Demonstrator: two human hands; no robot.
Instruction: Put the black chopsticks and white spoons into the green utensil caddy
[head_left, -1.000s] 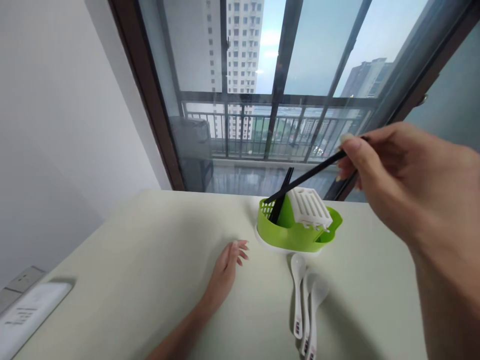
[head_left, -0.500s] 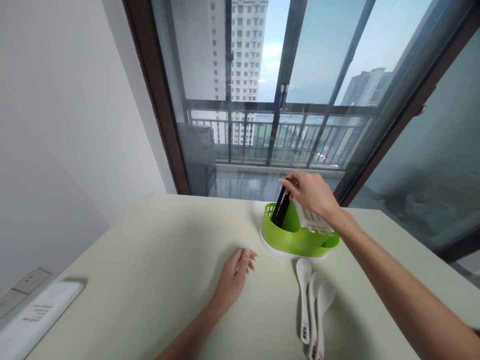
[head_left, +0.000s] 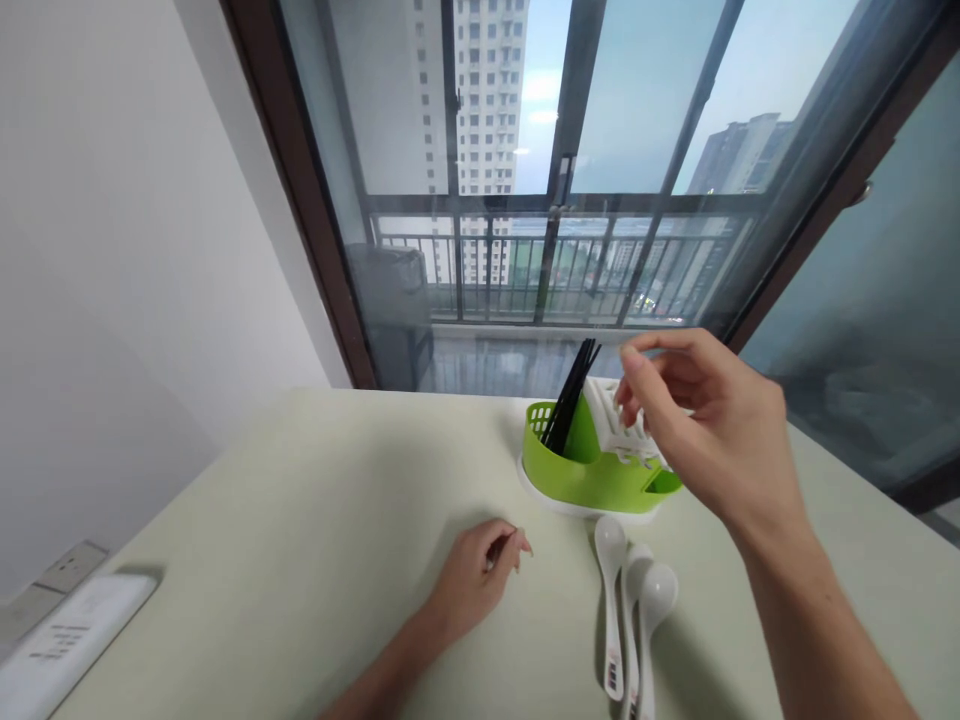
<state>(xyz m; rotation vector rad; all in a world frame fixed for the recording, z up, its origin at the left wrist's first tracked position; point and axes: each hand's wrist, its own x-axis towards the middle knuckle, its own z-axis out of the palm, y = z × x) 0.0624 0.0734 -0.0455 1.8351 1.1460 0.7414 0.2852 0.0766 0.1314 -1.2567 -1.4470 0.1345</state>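
Our black chopsticks (head_left: 570,400) lean bunched in the perforated end of the green caddy (head_left: 589,487), presumably propped by its wall and inner partition. Our right hand (head_left: 709,425) hangs beside them, fingers empty, thumb and forefinger narrowly parted. Our left hand (head_left: 476,575) rests on the desk (head_left: 360,520), perhaps to steady us, fingers loosely curled around nothing we can see. White spoons (head_left: 636,572) lie before the caddy. Half a second ago our right fingers held a chopstick top; now they are withdrawn.
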